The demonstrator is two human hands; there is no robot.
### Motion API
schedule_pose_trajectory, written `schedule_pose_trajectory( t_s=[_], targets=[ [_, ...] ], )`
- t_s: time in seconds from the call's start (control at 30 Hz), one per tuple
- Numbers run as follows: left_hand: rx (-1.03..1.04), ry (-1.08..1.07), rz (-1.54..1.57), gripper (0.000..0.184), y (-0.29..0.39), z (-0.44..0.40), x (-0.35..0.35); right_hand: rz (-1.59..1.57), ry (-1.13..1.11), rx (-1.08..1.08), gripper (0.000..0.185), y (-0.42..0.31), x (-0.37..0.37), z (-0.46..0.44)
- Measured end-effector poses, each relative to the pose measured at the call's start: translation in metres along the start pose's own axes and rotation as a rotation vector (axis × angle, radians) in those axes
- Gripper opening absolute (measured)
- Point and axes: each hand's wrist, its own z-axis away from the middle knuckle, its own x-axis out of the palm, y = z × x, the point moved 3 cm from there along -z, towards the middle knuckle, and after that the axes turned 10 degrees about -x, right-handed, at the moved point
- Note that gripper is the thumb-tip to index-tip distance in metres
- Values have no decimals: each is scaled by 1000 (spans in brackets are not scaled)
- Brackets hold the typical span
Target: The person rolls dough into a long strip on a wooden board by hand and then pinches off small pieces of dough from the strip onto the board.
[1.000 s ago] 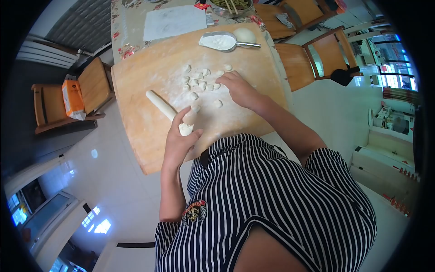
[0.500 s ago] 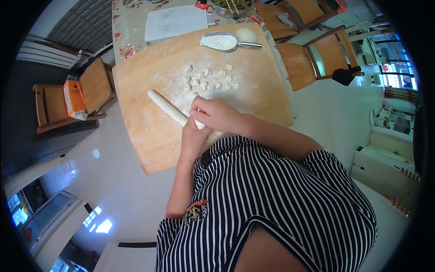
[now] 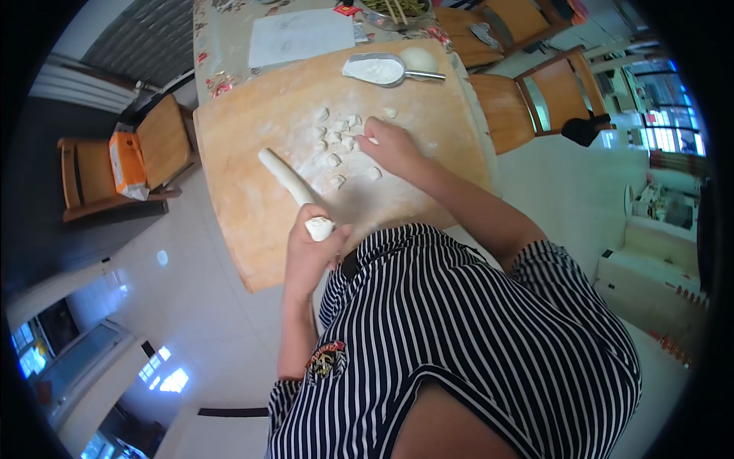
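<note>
My left hand (image 3: pixel 306 256) is wrapped round the near end of a long dough rope (image 3: pixel 283 176), whose pulled-off end faces up from the grip. The rest of the rope slants away over a floured wooden board (image 3: pixel 252 237). Farther right, my right hand (image 3: pixel 394 149) is over the small dough pieces (image 3: pixel 338 126), fingers curled in, with white dough showing at them. Several pieces lie scattered to its left; a dough piece (image 3: pixel 375 174) and another piece (image 3: pixel 337 181) sit closer to me. Some of the pieces are hidden beneath the right hand.
At the board's far edge lie a metal scoop (image 3: pixel 380 70) of flour and a round pale lump (image 3: pixel 418 59). Beyond are a white sheet (image 3: pixel 300 37) and a bowl (image 3: pixel 395 14) with chopsticks on the flowered tablecloth. Wooden chairs (image 3: pixel 501 111) flank the table; one holds an orange packet (image 3: pixel 128 164).
My right hand has left the dough rope and moved forward and right to the dough pieces. My left hand has shifted slightly left and nearer, still gripping the rope. Pieces now lie closer to me.
</note>
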Motion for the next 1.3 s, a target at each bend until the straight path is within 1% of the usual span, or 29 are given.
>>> schedule_pose_trajectory(
  t_s=[0.03,0.07,0.1,0.13,0.17,0.23,0.27,0.33,0.37,0.43,0.47,0.53,0.57,0.6,0.63,0.67,0.73,0.77,0.83,0.87,0.93,0.97,1.03,1.07,1.13,1.2,1.23,1.27,1.3],
  targets=[
    [1,14,10,30,-1,2,-11,62,-52,-78,21,-1,-8,-1],
    [-30,22,19,30,-3,2,-21,59,-57,-81,21,0,-7,2],
    [-55,23,25,31,0,0,-27,63,-138,-227,19,-3,-5,5],
    [-97,79,-17,44,1,-1,-30,70,-218,-368,20,-3,-2,8],
    [-98,73,-18,44,1,-2,-30,74,-216,-363,20,2,0,8],
    [-102,65,-62,74,6,2,-30,120,-302,-454,23,2,11,6],
    [-105,70,-62,74,5,1,-30,114,-305,-456,23,-1,14,6],
    [-75,28,-73,95,5,-5,-25,178,-105,-591,20,-15,14,13],
    [-77,30,-69,95,6,-8,-23,177,-110,-591,20,-33,14,16],
    [-112,-63,-107,98,7,-16,-15,-453,-411,-89,22,-74,19,21],
    [-111,-64,-107,98,6,-21,-11,-452,-410,-89,22,-92,14,23],
    [-35,-119,-115,94,-3,-35,-3,-405,-643,-109,19,-118,15,29],
    [-36,-120,-117,94,-13,-46,-5,-406,-640,-108,19,-113,22,31],
    [135,-93,-196,88,-12,-53,-3,-438,-459,-135,21,-109,26,30],
    [221,-79,-234,86,-15,-55,-2,-468,-279,-162,22,-104,28,29],
    [307,-62,-272,83,-17,-57,-1,-468,-280,-163,22,-97,30,30],
    [136,80,-480,59,-6,-47,16,-361,-270,43,26,-90,22,27],
    [138,78,-481,59,-12,-52,16,-360,-268,43,26,-89,21,28],
    [83,144,-455,36,-19,-62,16,-331,-192,-149,28,-94,16,32],
    [82,139,-455,36,-23,-62,14,-329,-190,-145,28,-95,14,33],
    [-35,12,-130,18,-9,-51,17,-144,-70,-432,30,-106,3,35],
    [-36,9,-131,18,-6,-49,17,-142,-67,-430,30,-107,2,36],
    [-45,-108,-153,10,-2,-46,21,-189,-153,-177,37,-101,5,35],
    [-46,-108,-155,10,-7,-46,22,-191,-152,-176,37,-99,8,34],
    [93,15,-225,11,-15,-43,22,-340,-76,141,34,-72,19,29],
    [132,28,-281,13,-4,-18,19,-122,192,59,29,2,16,26],
    [160,54,-329,17,6,-6,15,-52,160,110,24,19,-3,29],
    [72,88,-271,21,11,-1,11,17,111,146,20,30,-18,31],
    [71,104,-261,21,10,-3,3,14,96,135,20,36,-22,35]
  ],
)
